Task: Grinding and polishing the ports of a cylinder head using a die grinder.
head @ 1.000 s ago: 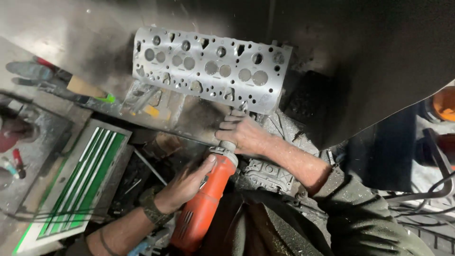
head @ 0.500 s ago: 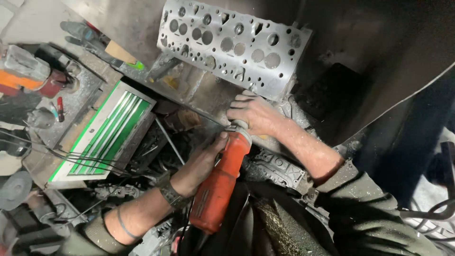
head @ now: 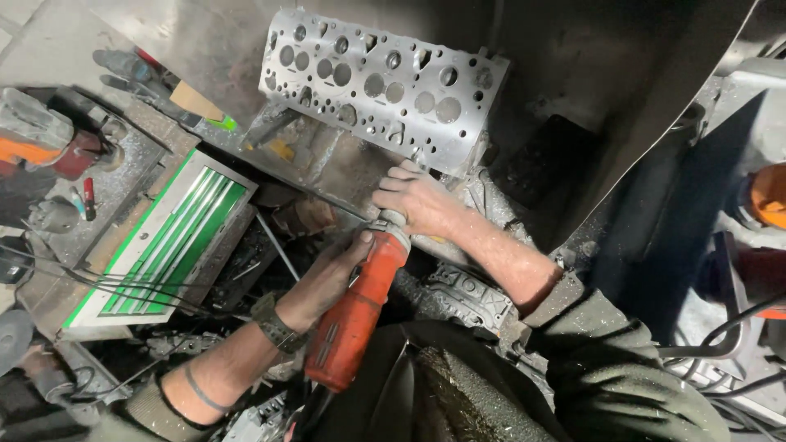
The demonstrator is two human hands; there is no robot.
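Holding the orange power tool (head: 354, 315) tight, the left hand (head: 323, 278) is wrapping its fingers around the body while the right hand (head: 417, 200) is gripping the front end, keeping it steady by the metal engine block (head: 385, 86).

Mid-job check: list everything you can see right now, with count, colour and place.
cylinder head: one, silver metal, propped upright at top centre
power tool: one, orange-red, centre, nose toward the cylinder head
metal tray: one, green and white striped, left
bench grinder: one, grey and orange, far left
cables: several, black, lower right
left hand: one, gripping the power tool's body
right hand: one, on the power tool's nose
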